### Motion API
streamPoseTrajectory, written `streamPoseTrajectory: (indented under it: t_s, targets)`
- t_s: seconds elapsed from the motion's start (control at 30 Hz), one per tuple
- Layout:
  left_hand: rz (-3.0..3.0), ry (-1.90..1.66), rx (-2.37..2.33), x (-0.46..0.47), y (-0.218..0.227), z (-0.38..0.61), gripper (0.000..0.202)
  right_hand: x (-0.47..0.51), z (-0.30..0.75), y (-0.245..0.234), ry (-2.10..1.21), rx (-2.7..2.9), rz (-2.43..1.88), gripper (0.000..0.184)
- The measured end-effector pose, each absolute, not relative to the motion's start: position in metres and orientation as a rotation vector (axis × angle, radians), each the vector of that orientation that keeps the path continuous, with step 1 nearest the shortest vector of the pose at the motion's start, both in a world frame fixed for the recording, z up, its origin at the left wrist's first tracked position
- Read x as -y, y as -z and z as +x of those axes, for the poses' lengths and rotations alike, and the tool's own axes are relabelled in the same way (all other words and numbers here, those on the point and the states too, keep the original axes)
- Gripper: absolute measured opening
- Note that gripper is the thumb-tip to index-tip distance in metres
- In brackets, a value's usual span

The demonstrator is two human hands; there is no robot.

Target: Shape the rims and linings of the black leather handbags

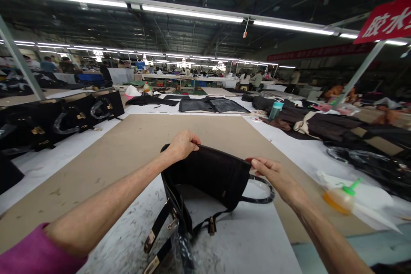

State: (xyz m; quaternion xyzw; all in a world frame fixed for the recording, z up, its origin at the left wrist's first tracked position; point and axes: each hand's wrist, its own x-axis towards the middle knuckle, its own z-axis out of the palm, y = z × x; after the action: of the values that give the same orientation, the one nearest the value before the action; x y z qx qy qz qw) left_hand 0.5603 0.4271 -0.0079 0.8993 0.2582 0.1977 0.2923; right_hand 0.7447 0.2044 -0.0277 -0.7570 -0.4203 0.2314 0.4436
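A black handbag is held up over the worktable, its inner side turned toward me. My left hand pinches the top edge near its left corner. At the upper right corner my right hand grips the same edge between thumb and fingers. A round handle in clear wrap sticks out to the right. Straps with gold metal ends hang at the lower left, and a zipper end dangles below the bag.
Several black handbags stand along the left side. A bottle with orange liquid and a green nozzle lies at the right. Black panels lie at the table's far side, by a teal-lidded bottle. Brown board covers the table. People work farther back.
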Motion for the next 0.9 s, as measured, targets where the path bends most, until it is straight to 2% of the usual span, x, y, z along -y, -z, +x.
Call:
streamPoseTrajectory:
  t_s: [0.3, 0.47, 0.73, 0.9]
  targets:
    - [2.326, -0.501, -0.703, -0.428, 0.008, 0.560, 0.015, -0.230, 0.734, 0.025, -0.583, 1.314, -1.785, 0.019]
    - [2.294, -0.492, -0.698, -0.425, 0.006, 0.558, 0.015, -0.228, 0.735, 0.033, -0.388, 1.312, -1.821, 0.026]
    - [2.286, -0.484, -0.697, -0.422, 0.001, 0.554, 0.014, -0.231, 0.738, 0.031, -0.300, 1.371, -1.985, 0.029]
    - [2.324, -0.519, -0.659, -0.422, 0.006, 0.555, 0.012, -0.250, 0.711, 0.012, 0.126, 1.665, -2.176, 0.021]
